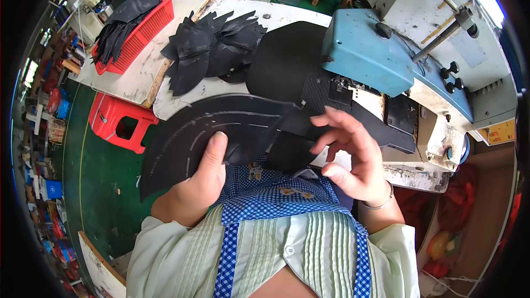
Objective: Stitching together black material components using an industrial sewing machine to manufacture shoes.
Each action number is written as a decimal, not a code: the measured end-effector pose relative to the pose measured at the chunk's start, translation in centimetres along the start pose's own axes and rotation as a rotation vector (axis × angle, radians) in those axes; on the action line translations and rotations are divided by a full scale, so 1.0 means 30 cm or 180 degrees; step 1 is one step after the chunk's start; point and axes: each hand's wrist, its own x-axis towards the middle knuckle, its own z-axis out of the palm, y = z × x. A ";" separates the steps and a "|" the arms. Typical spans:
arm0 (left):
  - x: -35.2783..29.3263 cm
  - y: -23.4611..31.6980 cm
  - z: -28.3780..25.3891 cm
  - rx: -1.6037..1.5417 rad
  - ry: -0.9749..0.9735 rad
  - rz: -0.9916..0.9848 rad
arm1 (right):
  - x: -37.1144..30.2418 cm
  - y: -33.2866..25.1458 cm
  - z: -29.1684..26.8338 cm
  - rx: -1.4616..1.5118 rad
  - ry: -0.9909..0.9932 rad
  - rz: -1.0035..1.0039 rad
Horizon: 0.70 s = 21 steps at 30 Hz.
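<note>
My left hand [205,182] grips a curved black leather-like piece [182,132] with pale chalk-like lines along its arc, the thumb pressed on top and the other fingers hidden beneath. Folded parts of the black material hang at its right end, in front of my apron. Just right of that end, my right hand [353,157] is raised with its fingers curled loosely apart and nothing visible in them. Beyond both hands stands a blue-topped machine [367,49], its ridged black plate and small metal working parts close to the piece's right end.
A heap of similar black pieces [212,47] lies on the white worktable [292,12]. At the far left, a red plastic basket [141,36] holds more black pieces. A red stool [118,121] stands on the green floor [96,187]. Metal rods and knobs jut out above the machine.
</note>
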 end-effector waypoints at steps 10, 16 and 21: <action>-0.029 -0.008 0.010 -0.2170 -0.0025 -0.1020 | 0.008 -0.095 0.005 0.0107 -0.0111 0.0232; -0.044 -0.054 0.009 -0.1854 0.0286 -0.0993 | 0.005 -0.081 0.036 -0.0351 0.0221 0.0177; -0.034 -0.056 -0.013 -0.2009 0.0422 -0.1404 | 0.009 -0.065 0.075 -0.0722 0.0491 0.0264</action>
